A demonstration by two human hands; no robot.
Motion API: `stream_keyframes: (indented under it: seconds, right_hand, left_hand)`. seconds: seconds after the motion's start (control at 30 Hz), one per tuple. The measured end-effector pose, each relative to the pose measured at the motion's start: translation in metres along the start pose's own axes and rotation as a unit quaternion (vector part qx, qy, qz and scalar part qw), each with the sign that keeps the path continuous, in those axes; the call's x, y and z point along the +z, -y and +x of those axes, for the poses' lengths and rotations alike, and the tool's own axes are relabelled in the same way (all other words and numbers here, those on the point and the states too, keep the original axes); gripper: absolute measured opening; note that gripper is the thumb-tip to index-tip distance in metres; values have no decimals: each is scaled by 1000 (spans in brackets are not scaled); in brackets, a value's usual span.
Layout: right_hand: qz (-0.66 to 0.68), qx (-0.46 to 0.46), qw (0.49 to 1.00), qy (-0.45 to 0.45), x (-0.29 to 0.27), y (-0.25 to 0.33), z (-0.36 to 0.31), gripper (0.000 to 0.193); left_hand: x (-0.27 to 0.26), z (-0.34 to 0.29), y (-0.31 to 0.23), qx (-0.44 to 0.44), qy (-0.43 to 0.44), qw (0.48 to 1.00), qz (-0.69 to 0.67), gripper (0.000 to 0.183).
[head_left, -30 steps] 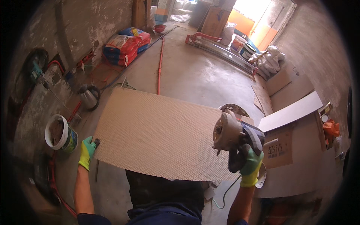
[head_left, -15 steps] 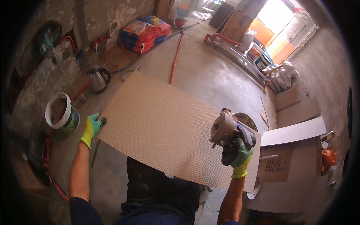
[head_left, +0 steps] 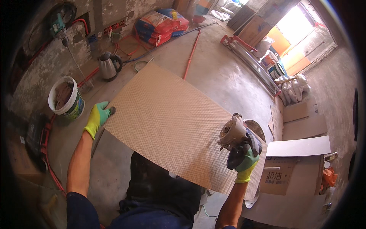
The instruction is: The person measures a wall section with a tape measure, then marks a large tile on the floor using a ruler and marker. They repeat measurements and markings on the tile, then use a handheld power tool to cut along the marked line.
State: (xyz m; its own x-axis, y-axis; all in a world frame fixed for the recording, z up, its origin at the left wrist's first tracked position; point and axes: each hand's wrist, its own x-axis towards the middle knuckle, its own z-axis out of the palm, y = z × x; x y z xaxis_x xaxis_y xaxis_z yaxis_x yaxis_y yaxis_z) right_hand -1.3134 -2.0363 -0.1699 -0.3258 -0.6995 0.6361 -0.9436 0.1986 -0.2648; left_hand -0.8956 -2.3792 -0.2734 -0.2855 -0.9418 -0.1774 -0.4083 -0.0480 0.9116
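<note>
A large tan tile [head_left: 175, 122] with a fine raised grid on its face lies tilted in front of me, its near edge above my dark trousers. My left hand [head_left: 98, 118], in a green and yellow glove with a dark thumb tip, is closed on the tile's left edge. My right hand [head_left: 246, 163], gloved alike, wraps round the grip of a dusty handheld power cutter [head_left: 233, 133]. The cutter is at the tile's right end, with a round disc or guard [head_left: 254, 129] on its far side. Whether its blade touches the tile is hidden.
On the left stand a bucket [head_left: 71, 108] of brown material, an electric kettle [head_left: 107, 68] and a mixer drill [head_left: 59, 26]. Filled bags [head_left: 160, 28] and a red pipe [head_left: 192, 55] lie beyond. To the right are a long metal-railed tool [head_left: 251, 65], cardboard [head_left: 305, 122] and a white panel [head_left: 299, 146].
My view has shifted, so the room's things sit further right in the picture. Both hands keep their hold on tile and cutter, and the cutter stays at the tile's right end.
</note>
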Motion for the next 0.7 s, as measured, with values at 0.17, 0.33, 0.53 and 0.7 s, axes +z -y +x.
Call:
stream_keyframes:
  seconds: [0.17,0.33,0.53,0.7]
  right_hand:
    - [13,49,998,26,0,-4,0,25]
    - [-21,1,1000,-3,2,-8,3,25]
    - [-40,-33,999,-14,6,-11,4,26]
    - [-34,-26,999,3,6,-11,4,27]
  left_hand:
    - [0,0,3,-5,-8,1000,10,36]
    - [1,1,5,5,-9,1000,3,37]
    - [0,-2,3,4,-7,1000,11,36]
    - [0,-3,1,6,-7,1000,29,36]
